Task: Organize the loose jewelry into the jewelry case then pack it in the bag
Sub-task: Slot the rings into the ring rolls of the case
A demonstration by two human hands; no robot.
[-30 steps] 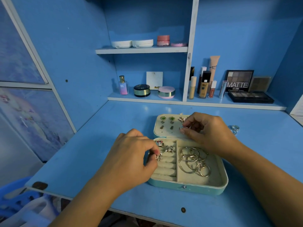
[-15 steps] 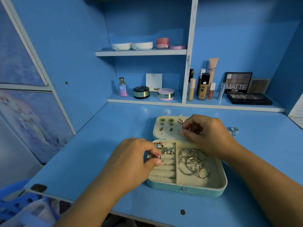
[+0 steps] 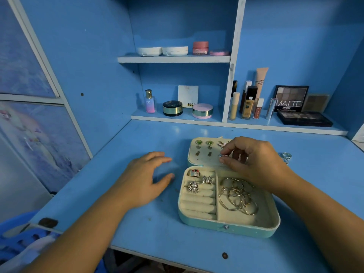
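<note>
Small silver ring (image 3: 223, 155) in right grip (image 3: 254, 162)

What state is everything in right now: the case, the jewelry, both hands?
jewelry case: open, lid laid back.
left hand: open, empty, beside the case.
right hand: pinches a small silver piece over the lid.
hoops: heaped in the right compartment.
three rings: seated in the ring rolls.
loose rings: on the desk, outside the case.

Case (image 3: 226, 226) on worktop (image 3: 157, 239), lid (image 3: 194, 161) lying open at 12 o'clock, earrings (image 3: 199, 142) on it. Inside, rings (image 3: 194, 187) in slots at 9 o'clock, hoops (image 3: 236, 196) at 3 o'clock. On worktop at 2 o'clock from case, loose rings (image 3: 286, 156). Behind, shelf (image 3: 285, 128) bearing bottles (image 3: 249, 103).
</note>
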